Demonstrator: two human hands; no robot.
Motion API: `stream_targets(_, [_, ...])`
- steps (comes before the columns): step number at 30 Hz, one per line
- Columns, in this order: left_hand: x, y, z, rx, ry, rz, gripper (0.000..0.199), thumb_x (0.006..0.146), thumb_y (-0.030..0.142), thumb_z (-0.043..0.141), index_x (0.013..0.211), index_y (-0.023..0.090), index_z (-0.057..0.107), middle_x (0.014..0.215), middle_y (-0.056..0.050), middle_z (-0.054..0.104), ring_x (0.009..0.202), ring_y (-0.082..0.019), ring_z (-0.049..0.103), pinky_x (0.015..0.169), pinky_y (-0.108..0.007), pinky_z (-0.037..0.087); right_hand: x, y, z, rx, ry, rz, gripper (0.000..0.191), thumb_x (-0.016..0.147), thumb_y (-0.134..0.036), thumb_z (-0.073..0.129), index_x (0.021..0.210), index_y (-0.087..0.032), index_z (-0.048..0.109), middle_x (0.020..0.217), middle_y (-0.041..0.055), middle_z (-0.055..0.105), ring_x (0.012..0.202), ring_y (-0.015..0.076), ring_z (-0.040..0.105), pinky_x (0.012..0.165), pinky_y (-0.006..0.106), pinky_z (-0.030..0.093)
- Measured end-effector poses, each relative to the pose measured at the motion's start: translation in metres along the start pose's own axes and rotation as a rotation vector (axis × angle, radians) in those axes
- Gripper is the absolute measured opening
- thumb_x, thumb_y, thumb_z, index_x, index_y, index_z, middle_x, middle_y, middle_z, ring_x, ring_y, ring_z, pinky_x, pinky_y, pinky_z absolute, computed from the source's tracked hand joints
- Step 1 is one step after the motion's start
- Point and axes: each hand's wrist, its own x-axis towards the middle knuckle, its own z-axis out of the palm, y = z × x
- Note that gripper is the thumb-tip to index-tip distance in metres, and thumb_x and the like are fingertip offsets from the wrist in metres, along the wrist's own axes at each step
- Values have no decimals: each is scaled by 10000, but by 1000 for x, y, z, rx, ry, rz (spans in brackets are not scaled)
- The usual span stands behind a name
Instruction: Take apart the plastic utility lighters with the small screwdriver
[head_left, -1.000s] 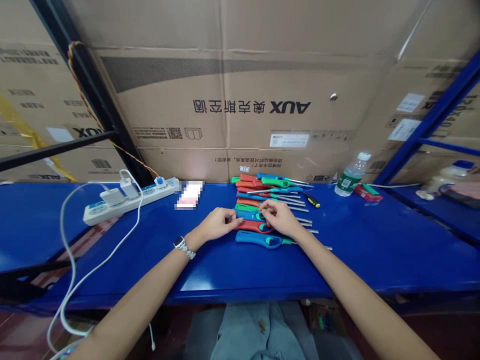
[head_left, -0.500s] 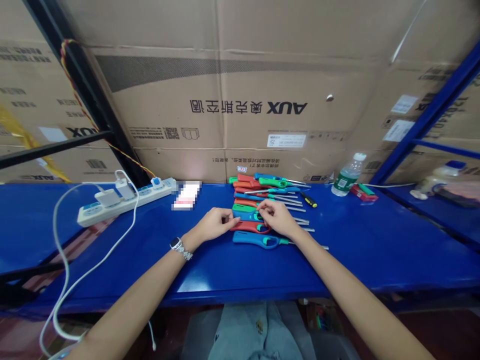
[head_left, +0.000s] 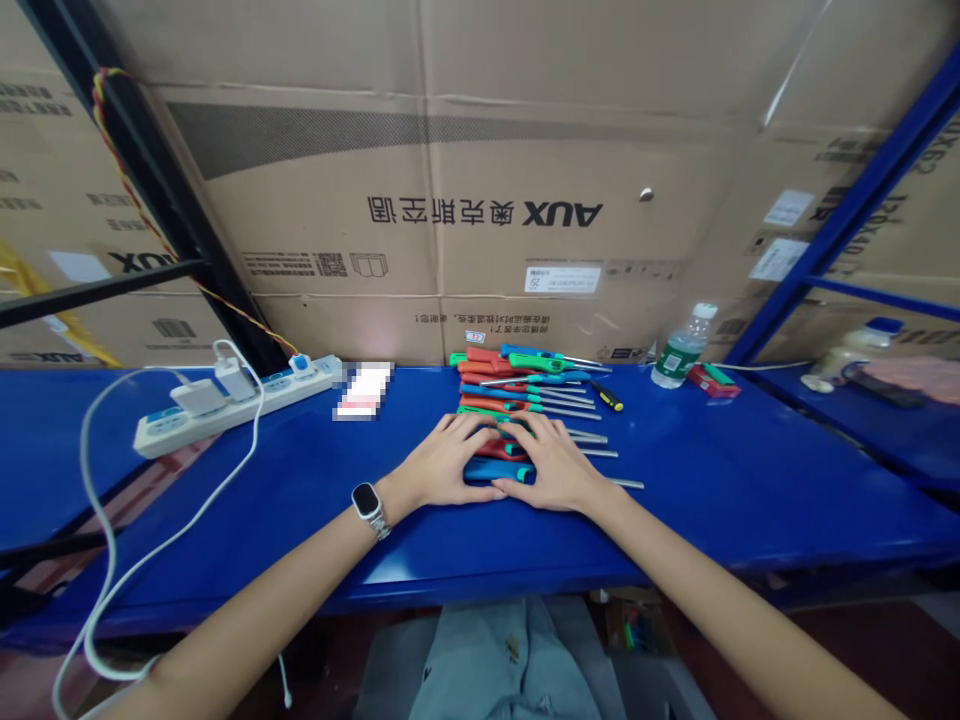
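Several long-handled gas lighters lie in a stack of rows on the blue table, their metal rods pointing right. My left hand point(head_left: 454, 460) rests over the handle ends of the nearest ones, fingers spread, thumb along the front. Over their trigger side lies my right hand point(head_left: 553, 465), also spread, its thumb tip meeting the left thumb. Between the hands show a blue lighter point(head_left: 491, 470) and part of a red lighter point(head_left: 495, 451). A green lighter point(head_left: 536, 363) and an orange-red lighter point(head_left: 487, 404) lie farther back. My hands partly hide the front lighters.
A white power strip point(head_left: 232, 405) with plugs and cables lies left, beside a pixelated patch point(head_left: 364, 390). To the right are a yellow-black screwdriver point(head_left: 607, 396), a water bottle point(head_left: 682, 348) and a red box point(head_left: 712, 381). A large cardboard box point(head_left: 480, 150) stands behind.
Both hands have moved nearer to me, from pinching at the middle lighters to spreading around the front ones, with thumbs together. The view has shifted slightly; the front blue lighter seems nearer the others.
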Motion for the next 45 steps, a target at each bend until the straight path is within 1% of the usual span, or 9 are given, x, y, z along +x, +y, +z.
stream_targets(4, [2, -6, -2, 15, -7, -12, 546, 886, 599, 681, 1283, 232, 607, 1389, -125, 596, 1282, -323, 537, 1062, -461, 393, 9, 7, 1, 26, -27, 18, 661, 861, -538, 704, 1408, -198, 551, 1433, 194, 539, 1312, 372, 508, 1054, 551, 425])
stream_targets(9, [1, -9, -8, 69, -25, -24, 453, 878, 352, 670, 1305, 232, 575, 1350, -95, 609, 1253, -304, 548, 1034, -441, 405, 13, 8, -2, 120, -12, 18, 507, 864, -388, 717, 1320, -207, 589, 1368, 156, 581, 1262, 322, 559, 1051, 503, 462])
stream_targets(15, [19, -3, -1, 239, -9, -118, 425, 815, 241, 643, 1224, 177, 548, 1273, -141, 619, 1155, -322, 571, 957, -436, 424, 18, 9, 5, 183, 41, 9, 680, 745, -121, 613, 1415, -163, 508, 1383, 155, 581, 1288, 309, 526, 1080, 481, 462])
stream_targets(19, [33, 0, 4, 377, -13, -190, 416, 795, 261, 692, 1169, 163, 539, 1168, -145, 641, 1082, -330, 584, 906, -428, 426, 24, 11, 9, 111, 36, 16, 719, 742, -132, 607, 1451, -147, 487, 1371, 164, 592, 1279, 318, 524, 1085, 495, 451])
stream_targets(23, [34, -4, 1, 441, -56, -164, 368, 839, 228, 706, 1167, 175, 549, 1206, -146, 643, 1101, -329, 602, 907, -434, 441, 25, 8, 4, 5, 8, 80, 585, 786, -161, 623, 1370, -166, 578, 1288, 147, 643, 1191, 305, 592, 1029, 462, 481])
stream_targets(28, [28, -12, -8, 399, -67, -126, 210, 906, 206, 676, 1095, 190, 585, 1151, -120, 665, 1032, -290, 658, 847, -388, 494, 21, 8, -8, -26, 6, 137, 481, 852, -197, 650, 1333, -198, 621, 1317, 126, 675, 1173, 287, 655, 956, 406, 520])
stream_targets(34, [34, -19, -15, 334, -34, -94, 157, 931, 203, 673, 1069, 189, 599, 1079, -100, 694, 1017, -276, 671, 816, -359, 517, 28, 21, -18, -20, 10, 51, 470, 910, -237, 643, 1377, -233, 585, 1298, 112, 707, 1163, 293, 681, 904, 389, 530])
stream_targets(40, [56, -31, -31, 362, 57, -103, 216, 942, 237, 682, 1130, 188, 589, 1147, -105, 682, 1053, -266, 653, 855, -350, 510, 56, 37, -38, -71, 41, -14, 404, 945, -296, 617, 1337, -205, 589, 1323, 121, 672, 1169, 286, 655, 880, 365, 511])
stream_targets(45, [99, -60, -47, 440, 83, -136, 323, 993, 357, 611, 1240, 157, 558, 1208, -133, 646, 1128, -297, 608, 926, -392, 487, 105, 70, -55, -182, 48, -53, 488, 918, -234, 548, 1402, -180, 522, 1272, 134, 644, 1127, 281, 618, 942, 393, 463])
